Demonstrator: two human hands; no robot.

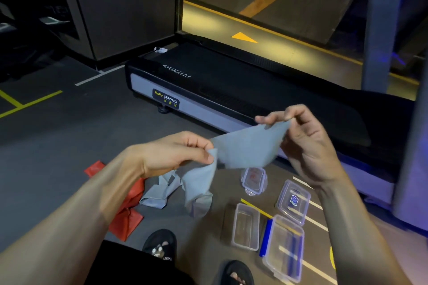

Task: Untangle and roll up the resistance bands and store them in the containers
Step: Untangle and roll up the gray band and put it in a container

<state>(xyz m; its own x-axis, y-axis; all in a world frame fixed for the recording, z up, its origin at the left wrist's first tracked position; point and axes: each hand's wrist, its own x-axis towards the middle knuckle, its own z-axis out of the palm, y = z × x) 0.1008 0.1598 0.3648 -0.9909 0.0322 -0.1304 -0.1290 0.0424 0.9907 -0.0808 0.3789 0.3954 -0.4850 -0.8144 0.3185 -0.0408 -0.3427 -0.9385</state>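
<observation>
Pinching a grey band (pixel 245 148) taut between left hand (pixel 176 154) and right hand (pixel 298 139), a person holds it above open containers (pixel 246 227); its tangled tail hangs below the left hand.

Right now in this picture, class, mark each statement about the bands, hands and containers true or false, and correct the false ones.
1. Both hands pinch the grey band. True: left hand, right hand.
2. The red band is already in a container. False: it lies on the floor.
3. The open clear container holds a rolled band. False: it looks empty.
4. The grey band's lower end hangs down to the floor. True.
</observation>
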